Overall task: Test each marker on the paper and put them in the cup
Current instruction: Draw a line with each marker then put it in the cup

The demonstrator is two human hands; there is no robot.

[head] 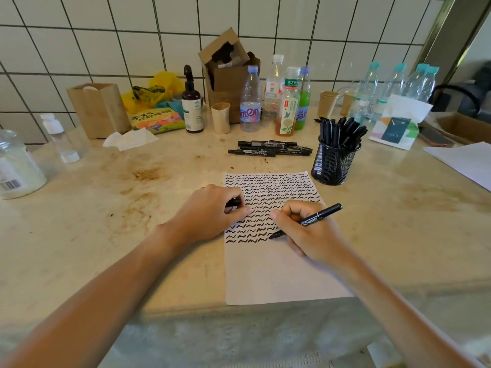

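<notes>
Gripping one black marker (308, 220), the right hand (310, 235) sets its tip on one sheet of paper (276, 266) covered in squiggles. The left hand (210, 211), curled around a black cap (233, 202), rests on the paper's edge. Beyond lie several loose markers (268, 149), too overlapped to count, beside one mesh cup (332, 163) full of markers.

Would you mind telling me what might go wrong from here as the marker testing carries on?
1. The mesh cup already looks crowded with markers, so adding the marker in the right hand might tip it or push others out.
2. The left hand rests over fresh squiggles on the paper; ink could smear.
3. The cap it holds could get misplaced.
</notes>
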